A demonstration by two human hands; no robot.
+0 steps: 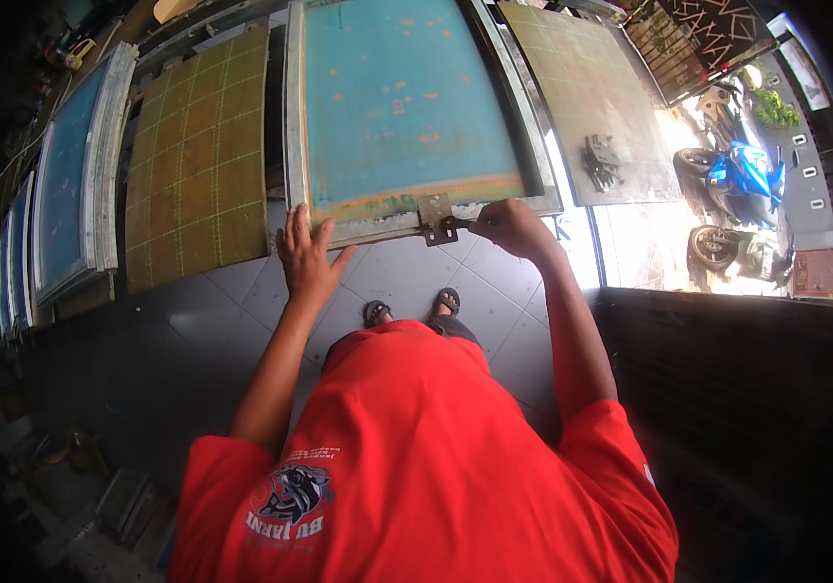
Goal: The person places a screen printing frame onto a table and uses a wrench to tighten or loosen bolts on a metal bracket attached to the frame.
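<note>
Head view: bracket (437, 218) positioned at frame (296, 126) edge

The metal bracket sits at the near edge of the frame, which surrounds blue mesh (407, 107). The right hand (514, 228) is closed on the bracket's dark fitting (458, 222), not yet released. The left hand (307, 257) rests spread at the near-left corner. Fastening status: cannot be determined.

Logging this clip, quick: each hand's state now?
Left hand: open, fingers spread on the frame.
Right hand: closed on a dark piece at the metal bracket.

Blue framed screen (407, 107), orange-speckled; metal bracket (435, 209), on its near edge
</note>
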